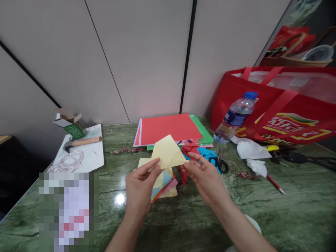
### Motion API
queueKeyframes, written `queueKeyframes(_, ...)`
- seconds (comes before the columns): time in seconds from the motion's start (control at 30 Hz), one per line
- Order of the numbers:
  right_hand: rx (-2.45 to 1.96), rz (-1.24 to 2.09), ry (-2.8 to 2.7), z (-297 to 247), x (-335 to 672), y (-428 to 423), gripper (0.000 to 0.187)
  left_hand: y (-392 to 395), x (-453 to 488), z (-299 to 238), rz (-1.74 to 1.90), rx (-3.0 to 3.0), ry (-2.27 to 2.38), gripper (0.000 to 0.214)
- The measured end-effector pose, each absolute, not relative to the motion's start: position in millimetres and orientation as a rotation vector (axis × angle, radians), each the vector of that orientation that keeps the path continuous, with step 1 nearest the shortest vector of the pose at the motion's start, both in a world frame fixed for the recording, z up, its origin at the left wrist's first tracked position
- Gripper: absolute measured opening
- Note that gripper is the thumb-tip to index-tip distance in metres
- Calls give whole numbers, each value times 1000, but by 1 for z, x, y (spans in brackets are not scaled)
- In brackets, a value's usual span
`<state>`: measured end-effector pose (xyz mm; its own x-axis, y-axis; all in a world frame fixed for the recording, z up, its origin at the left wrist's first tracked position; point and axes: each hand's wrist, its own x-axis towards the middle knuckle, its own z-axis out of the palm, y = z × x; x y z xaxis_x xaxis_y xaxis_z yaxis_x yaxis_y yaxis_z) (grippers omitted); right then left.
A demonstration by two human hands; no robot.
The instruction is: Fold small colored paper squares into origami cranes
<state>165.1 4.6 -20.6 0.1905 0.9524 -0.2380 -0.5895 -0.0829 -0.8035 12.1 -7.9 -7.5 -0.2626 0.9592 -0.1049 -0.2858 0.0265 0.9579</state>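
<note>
Between my two hands is a pale yellow sheet of paper point(168, 152), creased and with a pointed top, held above the table. My left hand point(143, 182) pinches its lower left edge between thumb and fingers. At the lower right corner, my right hand point(201, 173) grips the paper with thumb and index finger, the other fingers loosely spread. Beneath the hands lies a stack of coloured paper pieces point(165, 190), partly hidden by the left hand and the held sheet. Red folded paper point(183, 176) and blue paper pieces point(207, 153) sit just beyond the right hand.
Large red paper sheets point(168, 129) lie over green ones by the wall. To the right are black-handled scissors point(222, 166), a water bottle point(236, 117), a red bag point(275, 105) and a red pen point(274, 183). A wooden-handled hammer point(86, 141) rests on a white board point(90, 157).
</note>
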Motion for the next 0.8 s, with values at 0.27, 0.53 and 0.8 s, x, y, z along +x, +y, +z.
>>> queueKeyframes(0.27, -929, 1517, -444, -21, 160, 1, 47, -3, 11, -7, 1599, 712, 1196, 30)
queueKeyframes(0.53, -798, 1677, -510, -18, 147, -9, 28, -16, 33, -9, 1368, 789, 1160, 25)
queueKeyframes(0.8, -836, 1647, -476, -18, 150, -7, 20, -15, 29, -6, 1337, 629, 862, 36)
